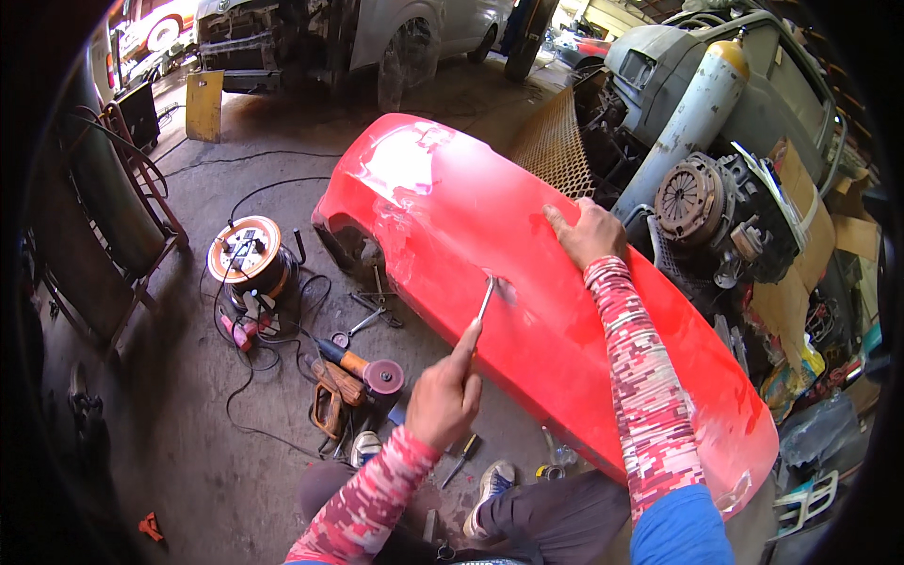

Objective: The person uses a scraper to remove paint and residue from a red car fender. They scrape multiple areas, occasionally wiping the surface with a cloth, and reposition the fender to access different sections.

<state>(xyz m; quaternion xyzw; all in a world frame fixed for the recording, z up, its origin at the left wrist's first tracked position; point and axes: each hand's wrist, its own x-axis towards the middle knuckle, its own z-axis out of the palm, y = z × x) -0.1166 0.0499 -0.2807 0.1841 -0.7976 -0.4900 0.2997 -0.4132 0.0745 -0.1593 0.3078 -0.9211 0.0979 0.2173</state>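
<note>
A glossy red car bumper (556, 330) lies slantwise across the middle, with a small greyish damaged spot on its face. My left hand (446, 394) is closed round a thin metal-shafted tool (486, 299); its handle is hidden in my fingers, so its kind is unclear. The tool's tip meets the bumper beside that spot. Farther right, my right hand (591, 235) grips the bumper's far edge, thumb on the red face and the other fingers reaching over the edge, partly hidden.
Left of the bumper stand an orange cable reel (247, 250) and an angle grinder (363, 369), with cords trailing over the floor. A screwdriver (460, 460) lies near my shoes. A grey gas cylinder (692, 122) and a clutch assembly (692, 200) crowd the right.
</note>
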